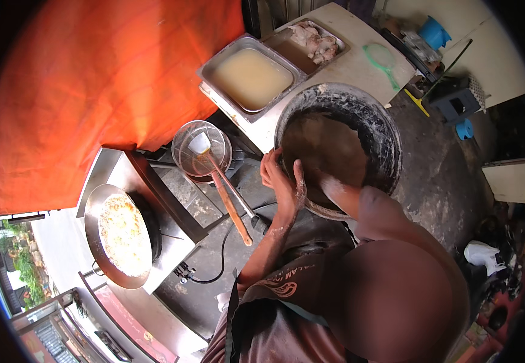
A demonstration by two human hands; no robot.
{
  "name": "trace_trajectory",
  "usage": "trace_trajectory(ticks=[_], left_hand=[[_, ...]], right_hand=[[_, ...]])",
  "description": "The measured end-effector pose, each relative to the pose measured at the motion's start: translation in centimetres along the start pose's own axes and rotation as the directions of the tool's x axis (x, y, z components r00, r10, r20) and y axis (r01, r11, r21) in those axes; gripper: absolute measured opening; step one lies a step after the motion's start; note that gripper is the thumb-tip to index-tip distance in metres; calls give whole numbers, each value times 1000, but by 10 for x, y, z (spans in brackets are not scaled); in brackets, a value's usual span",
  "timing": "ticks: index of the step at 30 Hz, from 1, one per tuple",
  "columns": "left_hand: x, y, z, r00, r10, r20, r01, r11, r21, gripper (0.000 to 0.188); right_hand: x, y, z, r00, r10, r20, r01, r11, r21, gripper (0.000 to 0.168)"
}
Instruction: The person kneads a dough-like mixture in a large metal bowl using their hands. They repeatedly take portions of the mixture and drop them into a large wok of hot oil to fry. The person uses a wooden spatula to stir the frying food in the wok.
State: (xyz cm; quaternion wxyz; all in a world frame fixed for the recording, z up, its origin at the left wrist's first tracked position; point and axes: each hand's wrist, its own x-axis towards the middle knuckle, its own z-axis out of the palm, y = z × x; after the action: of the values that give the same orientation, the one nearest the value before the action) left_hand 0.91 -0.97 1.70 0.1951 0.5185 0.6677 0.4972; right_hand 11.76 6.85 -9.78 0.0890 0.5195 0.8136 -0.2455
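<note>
A large round black tub (382,118), its inner wall smeared with whitish residue, holds brown, murky contents. My left hand (285,179) is at its left rim, fingers outside and thumb on the inner side, with pale powder or paste on the wrist. My right hand (320,178) reaches down into the tub; its fingers are hidden in the shade or contents, so what it holds does not show. Left of the tub, a round wire strainer (181,145) carries a metal turner (200,143) with a long handle.
A metal tray of cloudy liquid (251,77) and another with raw meat pieces (314,43) stand on a white table (344,22), near a green strainer (380,56). At left, a wide wok (92,245) of bubbling oil sits on a metal stove. A black hose (222,258) crosses below.
</note>
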Motion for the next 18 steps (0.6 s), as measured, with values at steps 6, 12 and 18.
trace_trajectory(ticks=[6,12,18], left_hand=[[0,-1,0,1000,15,-10,-15,1000,19,49],[1,-2,-2,999,39,18,-39,998,41,50],[1,2,-4,1000,-21,19,21,1000,-9,51]], right_hand=[[-4,3,2,1000,7,2,-7,1000,-10,41],[11,-2,2,999,-44,18,44,999,2,42],[-11,95,6,998,39,43,-35,995,-91,43]])
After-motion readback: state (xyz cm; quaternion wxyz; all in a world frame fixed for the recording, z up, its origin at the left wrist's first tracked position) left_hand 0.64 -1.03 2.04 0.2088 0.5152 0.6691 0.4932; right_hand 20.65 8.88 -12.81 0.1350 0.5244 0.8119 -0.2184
